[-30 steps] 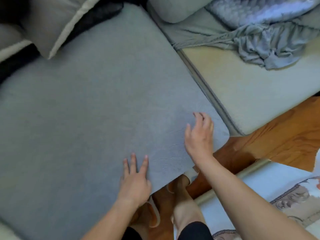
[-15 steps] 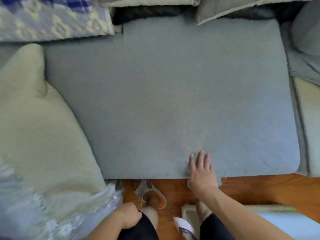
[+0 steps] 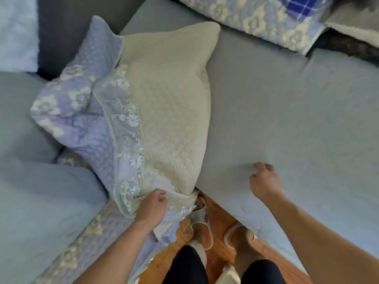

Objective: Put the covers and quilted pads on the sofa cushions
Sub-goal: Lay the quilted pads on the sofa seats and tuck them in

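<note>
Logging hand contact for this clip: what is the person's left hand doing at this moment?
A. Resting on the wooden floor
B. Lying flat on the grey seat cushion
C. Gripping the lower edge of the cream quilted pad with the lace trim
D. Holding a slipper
C: the left hand has its fingers curled round the near edge of the cream quilted pad, while the right hand hovers over the grey seat cushion.

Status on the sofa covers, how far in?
Done: the grey cover lies smooth over the middle seat cushion. In hand: the left hand grips the edge of the quilted pad, bunched up beside it; the right hand hovers over the cover. Left: spreading that pad flat.
</note>
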